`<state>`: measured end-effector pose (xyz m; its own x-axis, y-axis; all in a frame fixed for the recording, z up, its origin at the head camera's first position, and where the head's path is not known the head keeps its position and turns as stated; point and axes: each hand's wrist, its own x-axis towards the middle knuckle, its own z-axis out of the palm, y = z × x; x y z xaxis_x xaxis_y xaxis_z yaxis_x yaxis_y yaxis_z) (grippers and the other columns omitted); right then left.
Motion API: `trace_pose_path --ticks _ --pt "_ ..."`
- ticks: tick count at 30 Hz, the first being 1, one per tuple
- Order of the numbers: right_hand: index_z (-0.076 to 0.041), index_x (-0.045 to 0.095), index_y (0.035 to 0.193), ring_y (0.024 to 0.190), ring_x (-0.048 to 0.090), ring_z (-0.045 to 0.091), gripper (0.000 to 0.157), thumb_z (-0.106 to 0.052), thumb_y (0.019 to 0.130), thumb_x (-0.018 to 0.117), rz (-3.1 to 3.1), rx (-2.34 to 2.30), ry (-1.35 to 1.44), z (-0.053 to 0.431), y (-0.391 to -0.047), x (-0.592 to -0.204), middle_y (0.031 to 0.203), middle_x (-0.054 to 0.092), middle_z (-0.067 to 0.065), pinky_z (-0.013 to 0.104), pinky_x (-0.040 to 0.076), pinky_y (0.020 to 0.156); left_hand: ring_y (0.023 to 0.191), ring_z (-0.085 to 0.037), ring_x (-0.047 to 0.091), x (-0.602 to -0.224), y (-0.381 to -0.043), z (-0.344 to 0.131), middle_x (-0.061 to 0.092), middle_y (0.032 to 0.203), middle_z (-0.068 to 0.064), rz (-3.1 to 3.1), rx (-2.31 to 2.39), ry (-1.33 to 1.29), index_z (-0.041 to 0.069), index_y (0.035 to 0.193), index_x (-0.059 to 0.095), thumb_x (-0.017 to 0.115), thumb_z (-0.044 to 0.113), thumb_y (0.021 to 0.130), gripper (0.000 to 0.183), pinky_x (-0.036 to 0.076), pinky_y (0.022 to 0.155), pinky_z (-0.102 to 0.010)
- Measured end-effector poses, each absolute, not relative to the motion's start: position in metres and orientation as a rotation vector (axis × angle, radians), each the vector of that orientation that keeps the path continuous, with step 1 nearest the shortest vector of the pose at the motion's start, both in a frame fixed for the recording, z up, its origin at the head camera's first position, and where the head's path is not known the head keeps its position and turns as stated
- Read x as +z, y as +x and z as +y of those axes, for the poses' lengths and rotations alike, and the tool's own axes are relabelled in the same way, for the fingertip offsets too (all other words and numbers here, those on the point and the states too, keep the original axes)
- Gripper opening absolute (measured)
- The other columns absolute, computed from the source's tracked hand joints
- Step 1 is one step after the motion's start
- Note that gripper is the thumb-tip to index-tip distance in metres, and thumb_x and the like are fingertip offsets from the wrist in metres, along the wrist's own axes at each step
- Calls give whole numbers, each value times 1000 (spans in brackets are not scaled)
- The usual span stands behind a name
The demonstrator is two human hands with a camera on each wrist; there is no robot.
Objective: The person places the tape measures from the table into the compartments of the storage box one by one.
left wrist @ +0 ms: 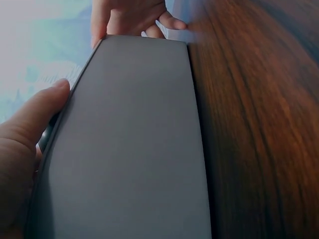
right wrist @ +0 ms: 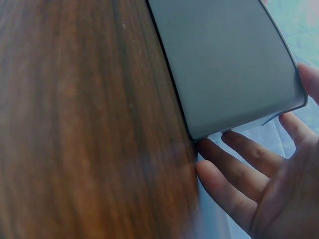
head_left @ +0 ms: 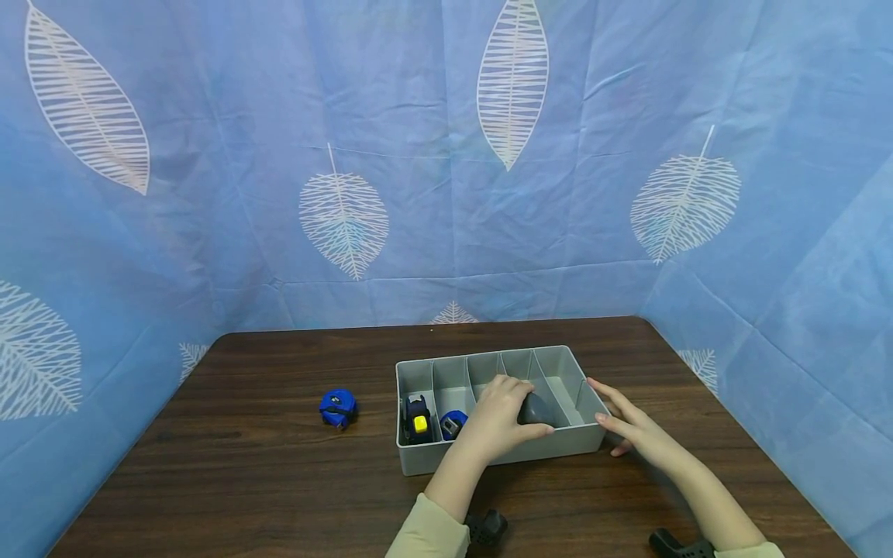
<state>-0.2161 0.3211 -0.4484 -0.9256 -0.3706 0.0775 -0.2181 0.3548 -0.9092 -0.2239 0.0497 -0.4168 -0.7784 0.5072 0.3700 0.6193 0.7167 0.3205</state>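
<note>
A grey divided box (head_left: pixel 516 449) lies lengthwise on the table. My left hand (head_left: pixel 497 415) reaches into its middle part from the front, fingers and thumb around a dark grey rounded object (head_left: pixel 536 411) whose kind I cannot tell. In the left wrist view, the thumb (left wrist: pixel 42 109) lies at the box's upper edge. My right hand (head_left: pixel 638 430) touches the box's right end with fairly straight fingers, its thumb near the front corner. The leftmost compartment holds a black tape measure (head_left: pixel 418 422) with a yellow button; a blue tape measure (head_left: pixel 453 422) is in the compartment beside it.
Left of the box, another blue tape measure (head_left: pixel 338 408) lies on the dark wooden table (head_left: pixel 265 465). Blue cloth (head_left: pixel 418 217) with white leaf prints hangs behind the table and at both sides. Black straps with devices are on both wrists.
</note>
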Motion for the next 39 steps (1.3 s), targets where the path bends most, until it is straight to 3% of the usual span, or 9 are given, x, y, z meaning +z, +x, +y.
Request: trace_pose_path --ticks 10,16,24,39 --pt "-8 9 154 127 7 67 60 -18 103 39 2473 -1613 -575 320 -214 -446 154 -6 29 44 53 63 121 -14 46 -417 -222 52 58 126 6 -2682 -465 -898 15 132 59 57 62 86 66 31 107 -34" --pt "-11 9 154 125 13 67 60 -19 103 39 2461 -1625 -543 320 -215 -448 155 -5 27 45 52 63 122 -14 47 -419 -222 54 63 119 9 -2698 -315 -965 22 119 70 46 58 94 50 25 110 -35" --pt "-11 9 154 125 16 66 60 -19 103 39 2452 -1625 -536 321 -215 -449 155 -4 27 46 52 64 120 -12 49 -419 -222 54 65 114 10 -2689 -311 -988 22 114 73 49 54 95 44 20 113 -36" --pt "-12 9 155 124 21 64 60 -18 103 39 2457 -1618 -542 320 -215 -448 154 -1 29 45 51 64 120 -12 49 -420 -222 51 64 115 10 -2633 -370 -1044 21 116 71 49 52 96 43 20 113 -37"
